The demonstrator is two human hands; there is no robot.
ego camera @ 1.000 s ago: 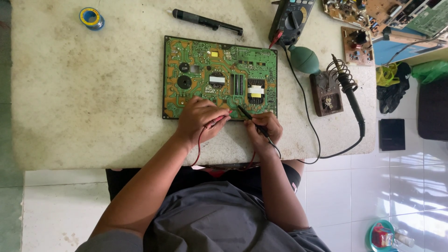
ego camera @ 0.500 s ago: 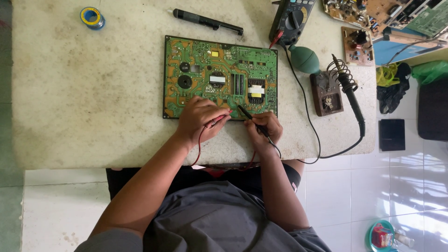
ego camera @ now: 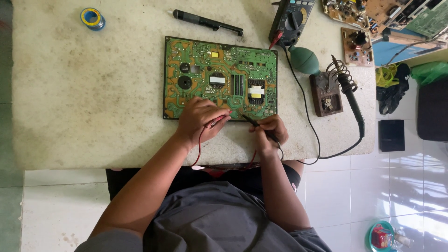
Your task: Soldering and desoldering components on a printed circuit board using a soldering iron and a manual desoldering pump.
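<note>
An electronics repair bench: soldering iron (ego camera: 347, 88), multimeter (ego camera: 291, 18), spare circuit boards (ego camera: 357, 44)

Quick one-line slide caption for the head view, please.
Left hand and right hand press red probe and black probe onto green circuit board beside multimeter.

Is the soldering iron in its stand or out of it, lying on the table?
In its stand. The soldering iron has its tip inside the coil of the stand, and neither hand touches it.

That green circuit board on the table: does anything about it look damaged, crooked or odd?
Nothing stands out. The circuit board lies flat and nearly square on the table, with the left hand and right hand each holding a probe at its near edge.
</note>
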